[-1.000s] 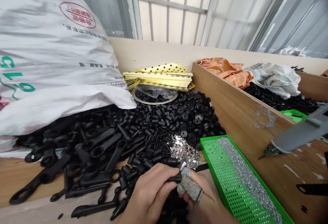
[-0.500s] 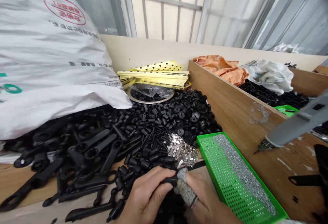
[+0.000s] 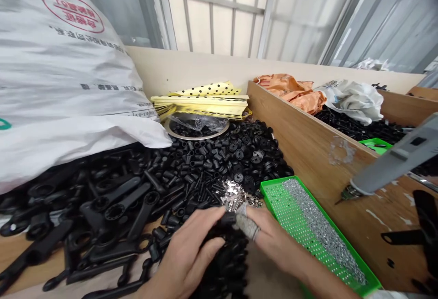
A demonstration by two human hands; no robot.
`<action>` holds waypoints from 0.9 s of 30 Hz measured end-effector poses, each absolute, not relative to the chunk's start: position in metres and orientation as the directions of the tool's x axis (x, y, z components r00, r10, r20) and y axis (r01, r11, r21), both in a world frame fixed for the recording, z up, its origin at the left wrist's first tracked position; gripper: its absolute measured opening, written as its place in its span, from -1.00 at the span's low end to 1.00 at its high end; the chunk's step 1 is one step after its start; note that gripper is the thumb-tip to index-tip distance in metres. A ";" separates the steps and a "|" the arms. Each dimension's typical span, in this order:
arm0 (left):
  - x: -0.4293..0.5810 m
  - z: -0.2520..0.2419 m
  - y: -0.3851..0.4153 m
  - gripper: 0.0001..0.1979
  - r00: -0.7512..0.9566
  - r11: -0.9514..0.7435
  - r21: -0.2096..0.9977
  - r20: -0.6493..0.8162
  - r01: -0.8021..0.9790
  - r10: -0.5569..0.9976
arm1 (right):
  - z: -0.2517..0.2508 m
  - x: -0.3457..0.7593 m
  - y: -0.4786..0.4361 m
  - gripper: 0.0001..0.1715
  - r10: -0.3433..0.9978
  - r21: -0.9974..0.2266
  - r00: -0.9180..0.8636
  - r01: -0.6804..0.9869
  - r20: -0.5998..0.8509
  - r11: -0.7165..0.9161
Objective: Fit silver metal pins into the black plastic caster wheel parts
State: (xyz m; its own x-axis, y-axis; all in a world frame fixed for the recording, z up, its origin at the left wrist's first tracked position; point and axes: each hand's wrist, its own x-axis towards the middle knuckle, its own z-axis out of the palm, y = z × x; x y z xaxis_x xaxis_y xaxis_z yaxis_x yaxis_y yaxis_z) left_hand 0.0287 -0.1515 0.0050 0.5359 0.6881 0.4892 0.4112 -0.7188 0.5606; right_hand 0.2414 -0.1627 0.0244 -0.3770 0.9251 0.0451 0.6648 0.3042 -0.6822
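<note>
Left hand (image 3: 187, 249): thumb and fingers stand apart beside a black piece (image 3: 227, 219) | right hand (image 3: 268, 231): can't tell its grip | metal clips (image 3: 236, 192) glint just beyond!

Parts (image 3: 142, 217) are black, clips (image 3: 234, 190) silvery, the tray (image 3: 289, 212) green, the sheet (image 3: 205, 90) yellow with black dots

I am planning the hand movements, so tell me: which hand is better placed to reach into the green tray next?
Probably the right hand: it is nearer to the green tray, and its forearm overlaps the tray in this view. The left hand is farther, with the right hand between.
</note>
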 end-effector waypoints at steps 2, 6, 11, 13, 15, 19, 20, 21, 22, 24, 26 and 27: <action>0.020 0.010 -0.146 -0.63 0.463 -0.658 0.559 0.468 0.505 0.753 | 0.023 0.244 -0.145 -0.77 0.924 -0.470 -0.381 0.809 0.040 0.354; 0.003 0.013 -0.127 -0.73 0.389 -0.637 0.486 0.519 0.598 0.761 | 0.012 0.241 -0.118 -0.81 0.915 -0.301 -0.402 0.870 0.027 0.391; 0.007 0.010 -0.088 -0.79 0.596 -0.698 0.258 0.376 0.668 0.709 | 0.005 0.232 -0.111 -0.77 0.899 -0.178 -0.438 0.884 0.009 0.433; 0.017 0.008 -0.071 -0.81 0.682 -0.732 0.184 0.271 0.656 0.679 | 0.004 0.231 -0.112 -0.78 0.896 -0.148 -0.444 0.886 0.009 0.440; 0.030 0.005 -0.057 -0.82 0.748 -0.773 0.136 0.194 0.620 0.634 | 0.004 0.233 -0.113 -0.78 0.895 -0.126 -0.445 0.888 0.006 0.443; 0.050 -0.001 -0.039 -0.80 0.835 -0.837 0.028 0.060 0.547 0.547 | 0.004 0.239 -0.114 -0.77 0.902 -0.100 -0.432 0.898 -0.011 0.429; 0.053 -0.003 -0.037 -0.80 0.843 -0.844 0.004 0.036 0.537 0.537 | 0.004 0.240 -0.114 -0.76 0.904 -0.097 -0.428 0.900 -0.014 0.425; 0.055 -0.004 -0.035 -0.79 0.848 -0.848 -0.016 0.016 0.530 0.530 | 0.004 0.241 -0.114 -0.76 0.905 -0.096 -0.424 0.902 -0.017 0.421; 0.057 -0.005 -0.034 -0.79 0.851 -0.850 -0.033 -0.002 0.525 0.525 | 0.004 0.241 -0.113 -0.75 0.906 -0.095 -0.423 0.903 -0.019 0.420; 0.059 -0.005 -0.032 -0.79 0.855 -0.855 -0.053 -0.032 0.516 0.517 | 0.004 0.241 -0.113 -0.75 0.904 -0.097 -0.426 0.901 -0.021 0.422; 0.058 -0.003 -0.030 -0.79 0.857 -0.858 -0.057 -0.057 0.510 0.513 | 0.003 0.239 -0.112 -0.76 0.899 -0.098 -0.437 0.896 -0.022 0.433; 0.057 -0.002 -0.030 -0.80 0.855 -0.857 -0.054 -0.066 0.512 0.515 | 0.003 0.238 -0.111 -0.76 0.895 -0.100 -0.446 0.892 -0.023 0.442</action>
